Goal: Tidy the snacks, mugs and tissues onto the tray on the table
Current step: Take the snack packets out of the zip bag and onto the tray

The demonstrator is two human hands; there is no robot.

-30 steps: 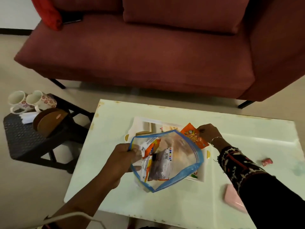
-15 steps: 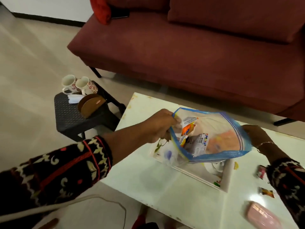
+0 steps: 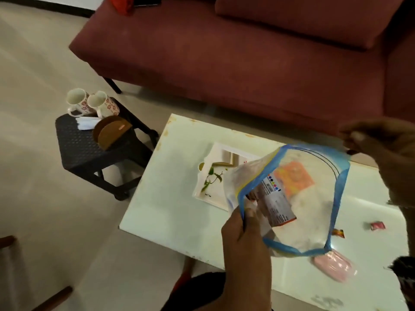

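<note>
A clear zip bag (image 3: 314, 221) with a blue rim hangs open above the white table (image 3: 175, 212). My left hand (image 3: 244, 232) pinches its near rim; my right hand (image 3: 386, 149), blurred, holds its far corner. Inside lie an orange snack packet (image 3: 294, 178) and a silvery packet (image 3: 276, 205). The white tray (image 3: 208, 173) with a leaf print sits partly under the bag. Two floral mugs (image 3: 93, 103) and white tissues (image 3: 86, 123) stand on the black stool (image 3: 76, 144). Small sweets (image 3: 377, 225) and a pink pack (image 3: 334, 265) lie on the table.
A brown wooden holder (image 3: 110, 133) sits on the stool beside the tissues. A dark red sofa (image 3: 224, 52) runs along the far side of the table. Beige floor (image 3: 33, 198) lies left of the table and stool.
The bag has been lifted up and to the right, off the tray. My right hand rose to the bag's far corner. The view shifted, so the stool and mugs sit farther left.
</note>
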